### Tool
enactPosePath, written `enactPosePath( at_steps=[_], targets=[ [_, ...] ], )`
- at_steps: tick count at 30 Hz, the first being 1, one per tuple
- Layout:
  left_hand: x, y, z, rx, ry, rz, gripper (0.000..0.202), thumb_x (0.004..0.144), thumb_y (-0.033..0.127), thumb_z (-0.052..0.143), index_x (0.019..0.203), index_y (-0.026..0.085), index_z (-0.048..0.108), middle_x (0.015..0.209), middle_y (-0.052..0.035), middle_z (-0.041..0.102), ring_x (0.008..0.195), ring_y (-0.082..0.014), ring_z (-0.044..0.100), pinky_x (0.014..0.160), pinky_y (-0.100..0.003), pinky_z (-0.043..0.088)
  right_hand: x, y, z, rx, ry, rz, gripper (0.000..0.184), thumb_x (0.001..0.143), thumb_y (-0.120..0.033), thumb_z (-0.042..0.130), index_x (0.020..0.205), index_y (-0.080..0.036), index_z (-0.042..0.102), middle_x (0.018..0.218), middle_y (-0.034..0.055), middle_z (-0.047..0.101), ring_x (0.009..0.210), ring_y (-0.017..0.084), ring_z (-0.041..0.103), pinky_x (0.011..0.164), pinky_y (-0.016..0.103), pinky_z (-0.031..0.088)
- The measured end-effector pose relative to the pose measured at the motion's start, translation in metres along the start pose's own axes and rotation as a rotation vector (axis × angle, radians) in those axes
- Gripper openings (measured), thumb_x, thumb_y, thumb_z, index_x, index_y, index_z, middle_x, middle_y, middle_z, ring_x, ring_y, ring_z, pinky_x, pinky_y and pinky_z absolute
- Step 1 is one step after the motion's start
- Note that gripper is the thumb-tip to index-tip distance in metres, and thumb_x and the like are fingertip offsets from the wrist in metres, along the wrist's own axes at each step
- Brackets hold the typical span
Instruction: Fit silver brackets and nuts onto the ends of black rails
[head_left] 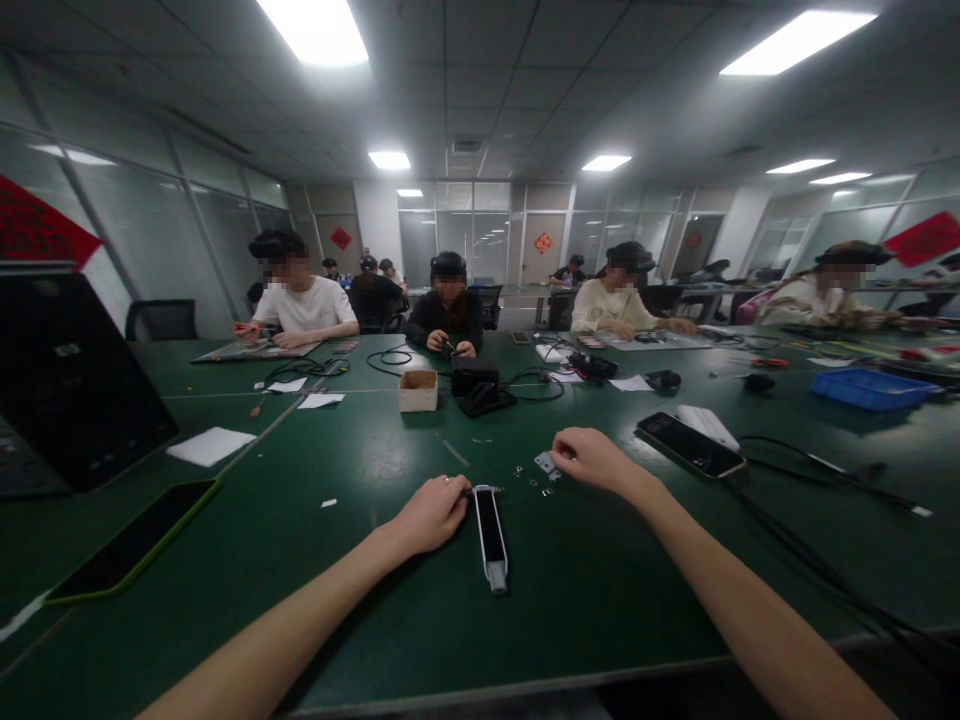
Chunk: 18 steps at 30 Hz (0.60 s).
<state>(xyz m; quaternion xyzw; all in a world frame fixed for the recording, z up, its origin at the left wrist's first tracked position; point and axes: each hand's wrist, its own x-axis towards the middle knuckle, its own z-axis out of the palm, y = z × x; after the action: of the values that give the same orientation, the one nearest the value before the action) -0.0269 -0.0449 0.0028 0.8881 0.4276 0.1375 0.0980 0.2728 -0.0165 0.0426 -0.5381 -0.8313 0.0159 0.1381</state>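
On the green table in front of me lies a long narrow device (491, 540) with a white frame, a dark middle and a grey end towards me. A thin metal piece crosses its far end. My left hand (431, 512) rests just left of that far end, fingers curled together; what they hold, if anything, is hidden. My right hand (592, 460) is bent beside small grey metal plates (547, 464), its fingertips closed near them. Whether it grips a piece cannot be made out. Several tiny metal parts (533, 483) lie between the device and my right hand.
A phone (691, 444) and black cables (795, 545) lie on the right, a green-edged phone (135, 540) and a dark screen (71, 385) on the left. Farther off are a small open box (418, 391), a blue tray (870, 388) and several seated people.
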Motion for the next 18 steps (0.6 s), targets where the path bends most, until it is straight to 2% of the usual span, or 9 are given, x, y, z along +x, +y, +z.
enactPosePath(
  at_steps=[4,9,13,18],
  targets=[
    [0.000,-0.001,0.001,-0.019,0.005,-0.009,0.016,0.093,0.020,0.041,0.103,0.018,0.054,0.095,-0.0065,0.061,0.086,-0.0197,0.058,0.077,-0.031,0.047,-0.002,0.026,-0.011,-0.115,0.041,0.140,0.019,0.085,-0.029,0.050,0.079,-0.017,0.062,0.081,0.0072,0.064,0.074,0.018,0.058,0.064,0.026,0.037],
    [-0.001,-0.001,-0.001,-0.031,-0.002,-0.008,0.016,0.093,0.020,0.041,0.103,0.018,0.054,0.096,-0.0064,0.061,0.087,-0.0197,0.059,0.077,-0.031,0.046,-0.009,0.049,-0.019,-0.205,0.008,0.300,0.017,0.084,-0.027,0.051,0.076,-0.017,0.062,0.079,0.0102,0.066,0.073,0.021,0.061,0.059,0.026,0.036],
    [0.000,-0.002,0.001,-0.019,0.004,-0.003,0.017,0.092,0.019,0.040,0.103,0.018,0.054,0.095,-0.0067,0.061,0.087,-0.0201,0.058,0.077,-0.032,0.046,-0.011,0.053,-0.017,-0.222,-0.036,0.363,0.019,0.084,-0.027,0.051,0.077,-0.016,0.065,0.081,0.0113,0.067,0.073,0.021,0.063,0.059,0.026,0.037],
    [0.000,-0.002,0.002,-0.020,0.002,0.000,0.017,0.092,0.020,0.040,0.103,0.018,0.054,0.094,-0.0063,0.061,0.086,-0.0199,0.058,0.076,-0.031,0.047,-0.006,0.051,-0.007,-0.206,-0.086,0.354,0.019,0.084,-0.027,0.050,0.080,-0.017,0.067,0.084,0.0113,0.068,0.078,0.022,0.064,0.060,0.025,0.039]
  ],
)
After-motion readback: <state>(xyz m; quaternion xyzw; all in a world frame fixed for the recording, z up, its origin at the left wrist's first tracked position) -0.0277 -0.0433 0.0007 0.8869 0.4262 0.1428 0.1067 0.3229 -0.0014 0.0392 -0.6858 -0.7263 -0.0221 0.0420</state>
